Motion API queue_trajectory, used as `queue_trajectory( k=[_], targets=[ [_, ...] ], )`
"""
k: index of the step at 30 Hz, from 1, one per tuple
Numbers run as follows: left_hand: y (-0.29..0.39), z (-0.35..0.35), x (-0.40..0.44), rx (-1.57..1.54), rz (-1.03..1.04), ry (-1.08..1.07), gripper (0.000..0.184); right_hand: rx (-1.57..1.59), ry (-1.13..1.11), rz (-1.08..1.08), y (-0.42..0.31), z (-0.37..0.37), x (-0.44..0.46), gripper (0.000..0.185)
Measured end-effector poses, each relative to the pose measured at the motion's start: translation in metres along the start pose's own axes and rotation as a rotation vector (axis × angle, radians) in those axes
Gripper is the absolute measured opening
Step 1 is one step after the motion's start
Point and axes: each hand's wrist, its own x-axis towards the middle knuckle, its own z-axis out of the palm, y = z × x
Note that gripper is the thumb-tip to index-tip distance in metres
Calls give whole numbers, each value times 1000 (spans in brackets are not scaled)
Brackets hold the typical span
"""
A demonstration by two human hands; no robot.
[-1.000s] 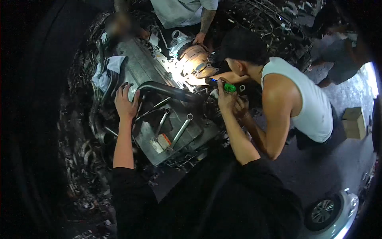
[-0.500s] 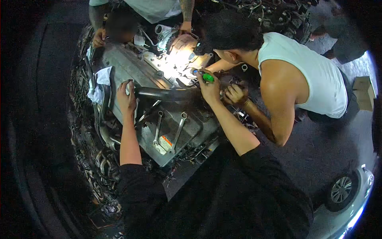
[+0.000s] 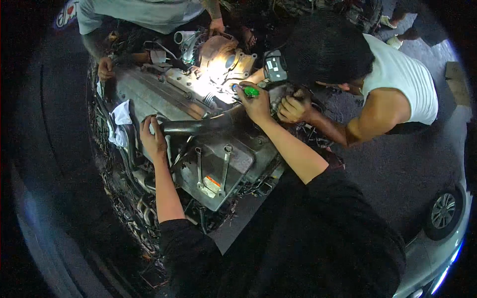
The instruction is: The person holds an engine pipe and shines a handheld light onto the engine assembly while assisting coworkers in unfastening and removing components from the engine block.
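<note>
My right hand (image 3: pixel 257 105) is closed round a small flashlight (image 3: pixel 251 91) with a green part. Its beam falls on a rusty metal housing (image 3: pixel 218 52) on the engine. My left hand (image 3: pixel 154 139) grips the left end of a thick black pipe (image 3: pixel 191 127), its fingers curled over that end. Two wrenches, one (image 3: pixel 199 169) shorter and one (image 3: pixel 226 169) longer, lie on a dark flat cover (image 3: pixel 213 191) beside an orange-and-white label (image 3: pixel 210 186). A co-worker's fist (image 3: pixel 293 108) is just right of my right hand.
A co-worker in a white sleeveless top (image 3: pixel 402 74) leans in from the right. Another person in a grey shirt (image 3: pixel 149 14) stands across the engine, one hand near the housing. A white rag (image 3: pixel 120 114) hangs at the left. A car wheel (image 3: pixel 443 210) is at the lower right.
The view has shifted, and the engine sits further left. The co-worker's head has turned and leaned lower, showing a headset-like device. My hands keep hold of the pipe and flashlight.
</note>
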Motion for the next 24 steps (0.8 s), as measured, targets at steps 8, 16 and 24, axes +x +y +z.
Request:
queue_trajectory(
  k=[8,16,24],
  targets=[
    [112,-32,-86,-83,100,356,57,98,50,-25,13,5,0,30],
    [202,-169,-240,-244,59,-532,58,90,87,-57,14,7,-1,25],
    [258,-164,-220,-888,-240,199,70,175,89,-49,15,7,-2,23]
  ],
)
